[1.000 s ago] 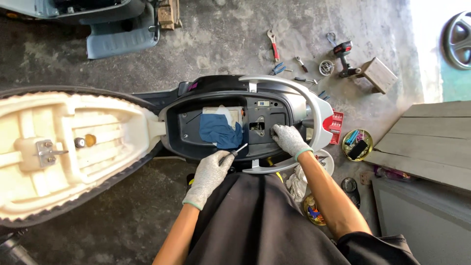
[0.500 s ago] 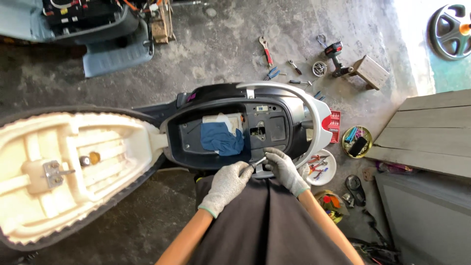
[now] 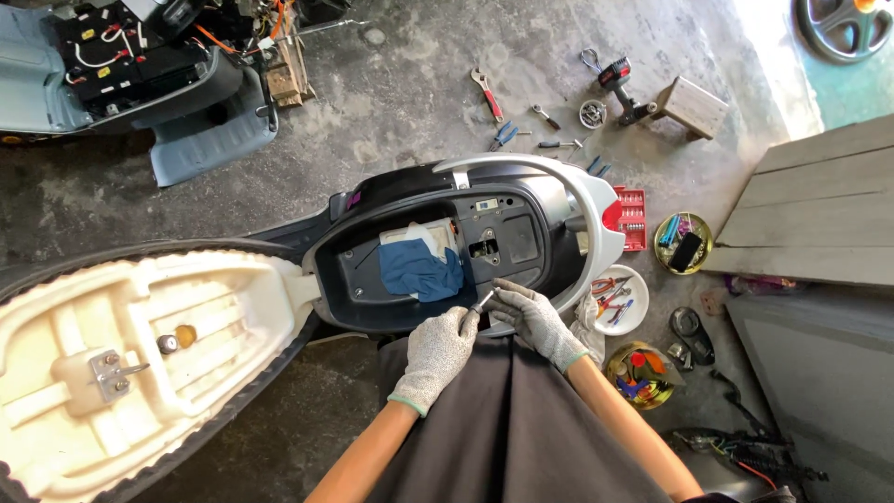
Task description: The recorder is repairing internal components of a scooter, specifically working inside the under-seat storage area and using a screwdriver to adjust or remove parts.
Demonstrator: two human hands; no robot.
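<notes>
Now both gloved hands meet at the near rim of the scooter's open storage compartment (image 3: 424, 321), where a second ago the right hand reached deeper inside and the left hovered apart; the left hand (image 3: 436, 354) pinches a small screwdriver (image 3: 482, 301), its fingers curled narrow; the right hand (image 3: 533, 317) closes its fingertips on the tool's tip; a blue cloth (image 3: 419, 270) lies in the compartment; the raised seat (image 3: 130, 363) shows its pale underside at left; the stained concrete floor (image 3: 391, 102) carries a red-handled wrench (image 3: 487, 93), a cordless drill (image 3: 619, 84) and a white dish of pliers (image 3: 616, 300).
</notes>
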